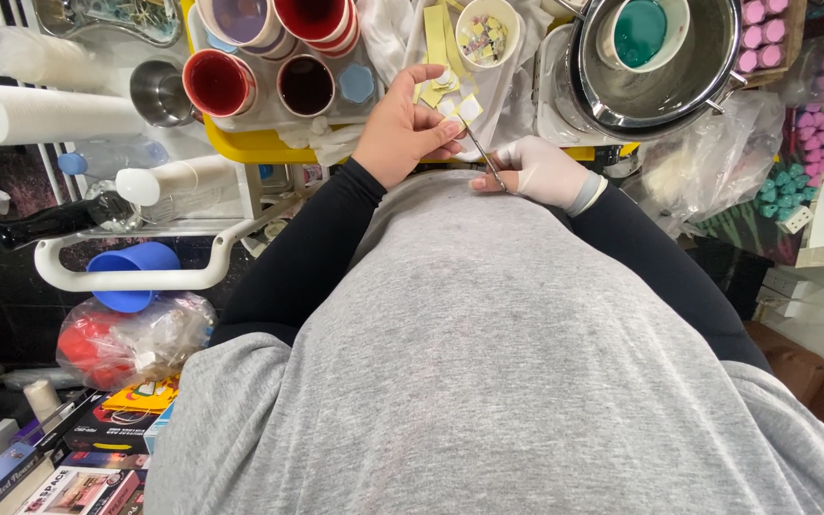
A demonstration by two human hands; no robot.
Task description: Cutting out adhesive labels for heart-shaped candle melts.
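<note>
My left hand (402,129), bare, pinches a small pale yellow square sticker (458,116) at its fingertips, just above my grey shirt. My right hand (541,172), in a white glove, holds thin metal tweezers (485,160) whose tip meets the sticker. A strip of yellow backing paper with more square stickers (441,43) lies on the yellow tray (259,145) just beyond the hands.
Red, dark and purple cups (269,57) stand on the tray. A small cup of tiny pieces (486,30) and a steel pot holding a teal-filled cup (655,57) sit behind. Paper roll (40,113) and blue cup (131,272) are left; coloured small items (817,143) right.
</note>
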